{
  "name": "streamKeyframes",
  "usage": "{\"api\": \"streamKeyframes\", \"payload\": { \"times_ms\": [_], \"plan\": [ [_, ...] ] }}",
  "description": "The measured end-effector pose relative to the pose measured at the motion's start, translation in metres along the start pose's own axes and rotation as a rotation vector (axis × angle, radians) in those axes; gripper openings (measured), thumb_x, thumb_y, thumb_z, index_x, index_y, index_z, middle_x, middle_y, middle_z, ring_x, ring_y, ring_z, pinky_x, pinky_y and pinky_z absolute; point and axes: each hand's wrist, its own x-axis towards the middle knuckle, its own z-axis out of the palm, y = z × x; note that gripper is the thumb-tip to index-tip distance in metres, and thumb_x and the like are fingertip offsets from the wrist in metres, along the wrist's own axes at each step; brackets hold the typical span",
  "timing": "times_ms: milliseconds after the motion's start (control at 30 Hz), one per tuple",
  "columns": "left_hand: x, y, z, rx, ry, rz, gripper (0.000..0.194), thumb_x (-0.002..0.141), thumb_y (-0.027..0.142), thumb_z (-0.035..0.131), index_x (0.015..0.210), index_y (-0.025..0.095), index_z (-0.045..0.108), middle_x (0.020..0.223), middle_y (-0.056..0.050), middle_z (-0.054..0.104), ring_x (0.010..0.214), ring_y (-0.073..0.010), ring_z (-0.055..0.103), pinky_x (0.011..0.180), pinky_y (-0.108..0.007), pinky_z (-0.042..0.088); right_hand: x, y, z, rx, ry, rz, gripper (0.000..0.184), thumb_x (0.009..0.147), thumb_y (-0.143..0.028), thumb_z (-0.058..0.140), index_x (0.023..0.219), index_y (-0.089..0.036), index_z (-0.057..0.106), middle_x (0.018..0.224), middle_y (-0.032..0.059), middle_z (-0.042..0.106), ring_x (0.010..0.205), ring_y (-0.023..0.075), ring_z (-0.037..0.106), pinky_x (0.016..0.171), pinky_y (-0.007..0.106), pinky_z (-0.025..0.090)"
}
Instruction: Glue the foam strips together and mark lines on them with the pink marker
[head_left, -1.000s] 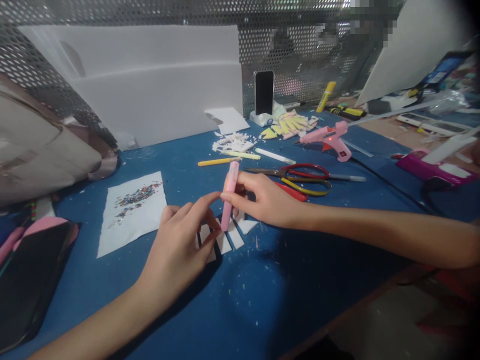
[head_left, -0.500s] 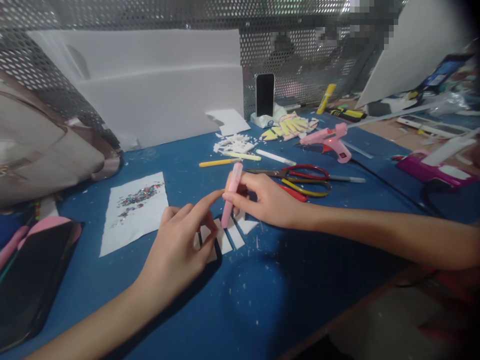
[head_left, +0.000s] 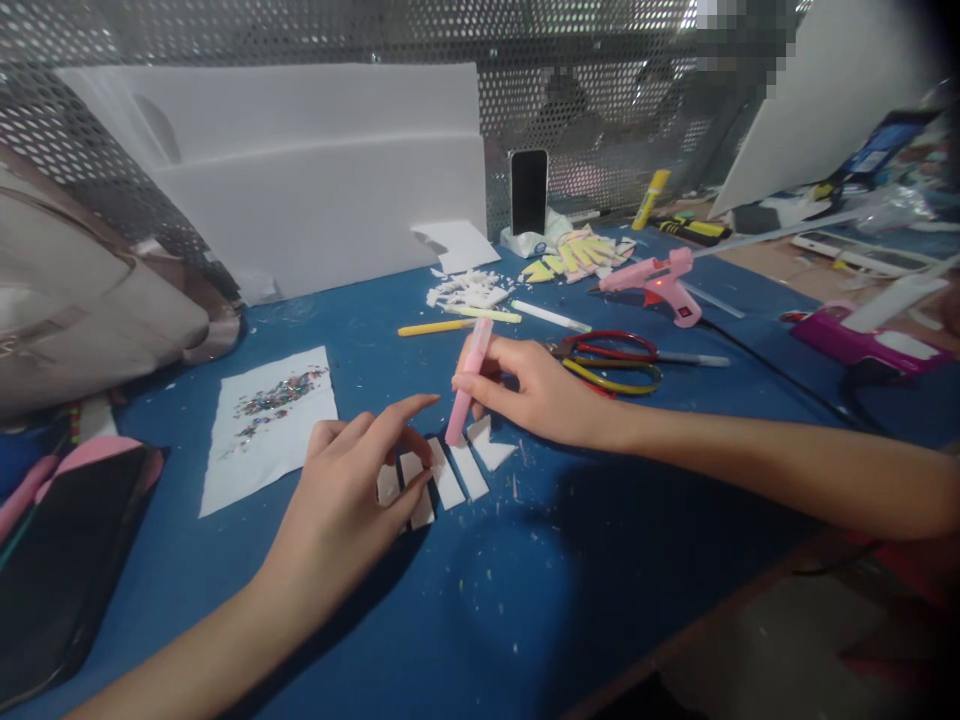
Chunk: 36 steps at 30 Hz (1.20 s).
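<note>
My right hand [head_left: 517, 385] is closed around a pink marker [head_left: 471, 385], which it holds tilted with the lower end at a white strip [head_left: 469, 468]. Several such white strips lie side by side on the blue tabletop under and between my hands. A notched white piece [head_left: 489, 445] lies at the right end of the row. Over the left strips rests my left hand [head_left: 364, 465], its index finger stretched out and its thumb apart from it. Its fingertips are close to a strip; whether they press on it I cannot tell.
Scissors [head_left: 611, 348] lie beyond my right wrist, with a pink glue gun [head_left: 660, 285] behind them. Slim pens [head_left: 551, 316] and white scraps [head_left: 469, 288] are farther back. At left are a paper with glittery bits [head_left: 225, 470] and a dark phone [head_left: 67, 560].
My right hand has shifted slightly right and up with the pink marker. My left hand has drawn back a little left, its index finger now apart from the marker, uncovering more strips.
</note>
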Motion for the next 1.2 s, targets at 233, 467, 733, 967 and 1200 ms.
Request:
{"api": "streamKeyframes", "payload": {
  "times_ms": [233, 467, 733, 967, 1200],
  "plan": [
    [-0.0009, 0.0011, -0.001, 0.017, 0.005, 0.05, 0.05, 0.094, 0.019, 0.058, 0.136, 0.037, 0.039, 0.099, 0.008, 0.07, 0.091, -0.0173, 0.059, 0.084, -0.036, 0.029, -0.0011, -0.0021, 0.0035, 0.019, -0.055, 0.017, 0.02, 0.096, -0.03, 0.055, 0.088, -0.013, 0.061, 0.078, 0.0022, 0.064, 0.066, 0.0114, 0.055, 0.061, 0.025, 0.042],
    [-0.0026, -0.0004, -0.0012, 0.08, 0.058, 0.103, 0.05, 0.091, 0.011, 0.06, 0.133, 0.034, 0.044, 0.097, 0.007, 0.071, 0.084, -0.0175, 0.056, 0.08, -0.034, 0.03, -0.003, -0.0015, 0.0044, 0.046, -0.12, 0.045, 0.02, 0.096, -0.03, 0.055, 0.088, -0.013, 0.061, 0.086, 0.0051, 0.068, 0.068, 0.012, 0.058, 0.062, 0.026, 0.043],
    [-0.0026, -0.0028, 0.0007, 0.057, 0.053, 0.103, 0.045, 0.093, 0.016, 0.059, 0.133, 0.033, 0.045, 0.1, 0.008, 0.071, 0.089, -0.0164, 0.059, 0.083, -0.035, 0.031, -0.0038, 0.001, 0.0045, 0.049, -0.171, 0.0, 0.027, 0.1, -0.033, 0.048, 0.09, -0.013, 0.062, 0.087, 0.0046, 0.068, 0.073, 0.0116, 0.059, 0.066, 0.025, 0.045],
    [-0.0009, -0.005, 0.0002, 0.063, 0.054, 0.099, 0.042, 0.094, 0.017, 0.058, 0.131, 0.032, 0.048, 0.097, 0.007, 0.07, 0.085, -0.0163, 0.058, 0.082, -0.035, 0.031, -0.0035, 0.0, 0.0032, 0.021, -0.18, 0.024, 0.024, 0.099, -0.032, 0.05, 0.091, -0.013, 0.062, 0.087, 0.0048, 0.068, 0.072, 0.0124, 0.06, 0.065, 0.027, 0.044],
    [-0.0025, -0.0071, -0.0045, 0.052, 0.082, 0.119, 0.034, 0.093, 0.02, 0.062, 0.124, 0.032, 0.053, 0.092, 0.008, 0.069, 0.083, -0.0156, 0.056, 0.08, -0.034, 0.031, -0.003, -0.0009, 0.0032, -0.002, -0.188, 0.034, 0.024, 0.099, -0.031, 0.051, 0.089, -0.013, 0.062, 0.088, 0.0053, 0.068, 0.072, 0.0126, 0.059, 0.065, 0.026, 0.043]
  ]
}}
